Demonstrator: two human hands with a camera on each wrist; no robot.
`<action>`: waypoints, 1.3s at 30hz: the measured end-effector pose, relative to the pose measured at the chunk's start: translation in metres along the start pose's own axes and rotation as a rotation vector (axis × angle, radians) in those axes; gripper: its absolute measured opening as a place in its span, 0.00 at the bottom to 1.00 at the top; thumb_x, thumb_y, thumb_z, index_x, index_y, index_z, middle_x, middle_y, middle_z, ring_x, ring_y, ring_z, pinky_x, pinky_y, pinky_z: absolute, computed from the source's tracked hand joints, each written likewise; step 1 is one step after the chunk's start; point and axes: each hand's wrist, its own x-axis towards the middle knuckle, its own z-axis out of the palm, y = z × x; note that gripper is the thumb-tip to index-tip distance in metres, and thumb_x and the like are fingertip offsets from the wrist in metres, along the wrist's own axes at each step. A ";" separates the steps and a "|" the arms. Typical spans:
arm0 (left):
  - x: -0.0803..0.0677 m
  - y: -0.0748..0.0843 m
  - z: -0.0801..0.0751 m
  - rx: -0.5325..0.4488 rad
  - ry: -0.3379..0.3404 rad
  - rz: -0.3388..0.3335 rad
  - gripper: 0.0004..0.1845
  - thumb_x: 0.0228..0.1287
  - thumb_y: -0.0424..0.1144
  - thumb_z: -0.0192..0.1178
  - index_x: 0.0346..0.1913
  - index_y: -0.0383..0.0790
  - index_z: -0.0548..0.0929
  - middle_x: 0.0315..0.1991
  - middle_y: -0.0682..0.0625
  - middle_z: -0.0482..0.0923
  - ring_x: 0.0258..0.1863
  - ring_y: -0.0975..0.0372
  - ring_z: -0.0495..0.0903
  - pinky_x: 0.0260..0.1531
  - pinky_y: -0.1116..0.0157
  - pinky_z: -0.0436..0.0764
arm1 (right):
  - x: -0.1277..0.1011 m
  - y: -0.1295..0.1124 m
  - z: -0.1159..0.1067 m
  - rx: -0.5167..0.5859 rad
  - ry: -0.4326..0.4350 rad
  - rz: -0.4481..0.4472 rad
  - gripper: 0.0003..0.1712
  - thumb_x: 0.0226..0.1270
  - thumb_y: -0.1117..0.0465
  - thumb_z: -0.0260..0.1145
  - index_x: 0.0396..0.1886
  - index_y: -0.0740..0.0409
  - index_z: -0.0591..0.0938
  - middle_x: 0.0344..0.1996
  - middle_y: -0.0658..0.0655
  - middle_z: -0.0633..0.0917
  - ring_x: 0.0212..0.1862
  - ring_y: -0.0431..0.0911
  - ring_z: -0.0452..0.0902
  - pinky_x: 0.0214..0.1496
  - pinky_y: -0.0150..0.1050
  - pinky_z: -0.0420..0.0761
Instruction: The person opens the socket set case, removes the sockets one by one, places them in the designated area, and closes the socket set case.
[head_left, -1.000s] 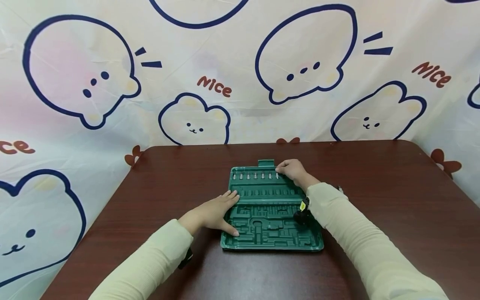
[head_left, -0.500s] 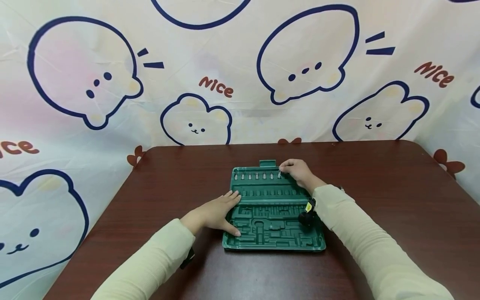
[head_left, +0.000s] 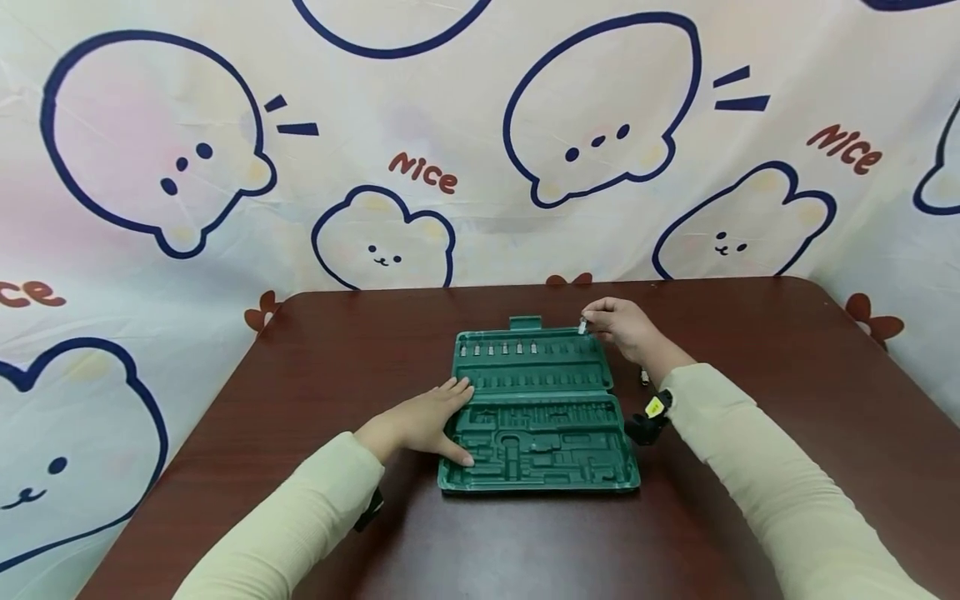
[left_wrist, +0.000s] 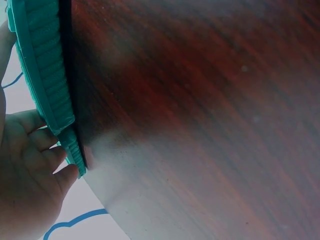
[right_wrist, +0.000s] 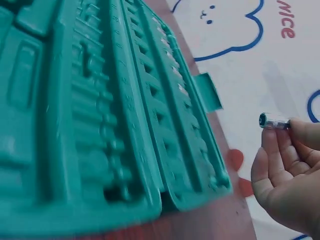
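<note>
A green toolbox case (head_left: pixel 558 385) lies unfolded on the table, with a row of several small metal sockets (head_left: pixel 491 348) in its far half. Above its far right corner, my right hand (head_left: pixel 628 327) pinches one silver socket (right_wrist: pixel 274 120) between thumb and fingers, apart from the case. My left hand (head_left: pixel 423 421) rests on the case's left edge, fingers extended and thumb spread. From below, in the left wrist view, the left fingers (left_wrist: pixel 47 137) touch the case's side.
Most molded slots in the case hold nothing. Another small metal piece (head_left: pixel 644 377) lies on the brown table (head_left: pixel 360 342), right of the case and beside my right wrist. A patterned cloth (head_left: pixel 480 225) hangs behind the table's far edge.
My right hand has lifted a socket out of the far row and carried it up and right, past the case's far right corner. The left hand stays on the case's edge.
</note>
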 end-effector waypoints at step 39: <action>0.000 0.000 -0.001 0.012 -0.007 -0.004 0.55 0.39 0.67 0.57 0.67 0.41 0.47 0.67 0.48 0.38 0.65 0.56 0.35 0.58 0.55 0.49 | -0.057 0.051 -0.106 -0.561 0.070 0.050 0.13 0.65 0.64 0.50 0.40 0.73 0.72 0.32 0.59 0.75 0.34 0.48 0.72 0.36 0.41 0.72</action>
